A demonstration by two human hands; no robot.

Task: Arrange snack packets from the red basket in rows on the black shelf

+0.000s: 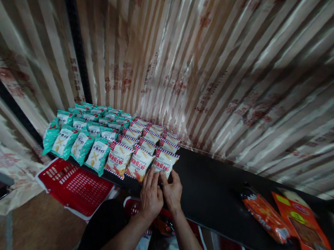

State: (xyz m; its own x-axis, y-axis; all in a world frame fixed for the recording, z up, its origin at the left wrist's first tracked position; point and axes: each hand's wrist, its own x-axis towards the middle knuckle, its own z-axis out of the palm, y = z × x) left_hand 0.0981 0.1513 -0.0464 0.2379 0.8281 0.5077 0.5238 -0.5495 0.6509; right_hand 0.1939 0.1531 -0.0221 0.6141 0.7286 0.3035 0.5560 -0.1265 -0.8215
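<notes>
A white snack bag (pixel 165 161) with red print and a striped edge stands at the front right end of the rows on the black shelf. My right hand (pixel 172 191) has its thumb and fingers at the bottom of this bag, gripping its lower edge. Beside it, my left hand (pixel 152 194) reaches with stretched fingers to the bag's lower left corner, close to the neighbouring white bag (pixel 139 164). Another white bag (pixel 118 158) stands further left, with more of the same kind behind. The undersides of both hands are hidden.
Teal snack bags (pixel 98 154) fill the shelf's left end. An orange packet (pixel 266 214) and a red-orange packet (pixel 302 222) lie on the black shelf (pixel 210 192) at right. A red basket (pixel 74 182) is below left. Pleated printed sheeting (pixel 178 60) hangs behind.
</notes>
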